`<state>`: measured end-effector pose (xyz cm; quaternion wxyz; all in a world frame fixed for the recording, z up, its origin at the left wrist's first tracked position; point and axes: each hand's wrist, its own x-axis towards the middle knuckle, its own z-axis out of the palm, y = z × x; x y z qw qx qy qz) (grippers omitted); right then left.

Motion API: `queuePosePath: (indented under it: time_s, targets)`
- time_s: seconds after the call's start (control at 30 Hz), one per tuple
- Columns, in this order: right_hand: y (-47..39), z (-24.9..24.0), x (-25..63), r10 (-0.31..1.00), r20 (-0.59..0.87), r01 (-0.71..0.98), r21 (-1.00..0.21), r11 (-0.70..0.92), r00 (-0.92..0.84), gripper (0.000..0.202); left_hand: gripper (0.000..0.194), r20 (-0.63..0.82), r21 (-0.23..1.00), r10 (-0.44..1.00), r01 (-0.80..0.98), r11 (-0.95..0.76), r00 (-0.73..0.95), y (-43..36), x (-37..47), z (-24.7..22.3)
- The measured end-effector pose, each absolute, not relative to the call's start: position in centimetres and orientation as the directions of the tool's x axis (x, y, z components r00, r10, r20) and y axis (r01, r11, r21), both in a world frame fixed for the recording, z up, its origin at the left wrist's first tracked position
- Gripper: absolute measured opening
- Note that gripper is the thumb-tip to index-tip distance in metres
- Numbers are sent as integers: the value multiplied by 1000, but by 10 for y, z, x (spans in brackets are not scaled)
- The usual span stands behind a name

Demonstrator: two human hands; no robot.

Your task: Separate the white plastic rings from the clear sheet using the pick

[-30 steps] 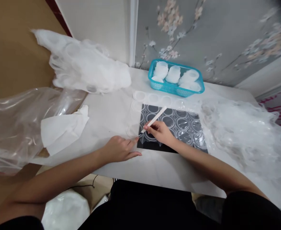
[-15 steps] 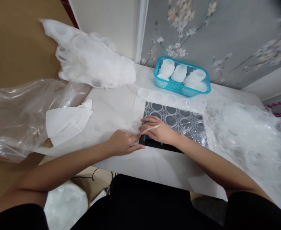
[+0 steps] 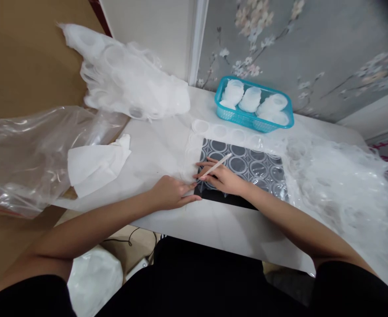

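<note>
My right hand [image 3: 226,179] is closed round a thin white stick [image 3: 216,165], which slants up to the right. It rests over the left part of a clear plastic sheet [image 3: 237,164] patterned with pale rings, lying on a black mat [image 3: 228,200]. My left hand [image 3: 170,193] lies at the sheet's lower left edge, its index finger and thumb stretched out and apart. Its index fingertip is close to the right hand's fingers; whether they touch I cannot tell. The stick's lower end is hidden by my right fingers.
A blue basket [image 3: 255,125] holding stacks of white rings stands at the back. Ring-cut plastic sheets are heaped at the left [image 3: 134,83] and right [image 3: 342,180]. White paper [image 3: 97,165] and a clear plastic bag [image 3: 38,154] lie at the left table [image 3: 157,149] edge.
The stick now stands out further above my right hand and tilts more steeply. My left hand stays at the sheet's edge. The whole view has shifted slightly.
</note>
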<state>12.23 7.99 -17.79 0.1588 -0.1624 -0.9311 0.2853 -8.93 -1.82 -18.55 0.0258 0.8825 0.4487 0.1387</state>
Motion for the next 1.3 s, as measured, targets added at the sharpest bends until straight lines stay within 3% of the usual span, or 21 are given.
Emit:
queuePosePath:
  time_s: [0.1,0.3,0.4,0.47,0.53,0.6,0.67,0.8,0.9,1.0,1.03,1.1,1.17,1.2,1.3]
  targets:
    - [79,-177,123,360,211,197,-543,816,-909,22,58,185,192,815,793,-579,550,-18,-88,-183]
    - [73,-178,121,155,274,80,-266,961,-949,20,55,95,193,834,812,-551,544,-14,-87,-180]
    - [88,-173,115,285,382,205,-238,950,-879,19,54,69,218,835,809,-546,545,-13,-88,-180]
    - [104,-164,112,496,570,396,-299,868,-655,19,52,54,248,847,814,-525,529,-14,-89,-179]
    - [116,-153,114,650,686,505,-454,734,-327,20,49,28,291,861,820,-492,507,-15,-90,-178]
    - [116,-143,123,730,677,469,-616,633,-95,22,45,5,348,873,817,-460,488,-16,-91,-176]
    - [104,-138,139,788,615,383,-730,566,7,23,43,3,396,882,809,-434,472,-16,-92,-173]
    - [63,-142,185,912,410,396,-842,367,27,28,49,75,522,880,733,-435,469,-29,-97,-165]
    - [41,-155,215,969,246,411,-885,218,17,33,49,172,689,824,532,-492,540,-68,-111,-162]
    - [36,-169,229,985,167,317,-938,143,50,36,46,210,796,741,329,-509,638,-133,-132,-179]
    - [36,-172,231,986,158,286,-949,135,60,37,47,197,819,766,327,-472,611,-156,-138,-191]
    - [37,-175,232,986,157,240,-961,140,53,37,53,-19,867,823,420,-269,567,-196,-145,-220]
    - [37,-175,231,984,174,230,-959,163,25,35,56,-233,797,867,598,-90,441,-223,-144,-246]
    - [37,-175,230,983,182,238,-956,174,12,34,56,-286,713,871,696,-86,400,-231,-141,-254]
    - [35,-175,231,984,175,274,-946,173,-19,34,58,-317,612,845,773,-165,431,-233,-124,-252]
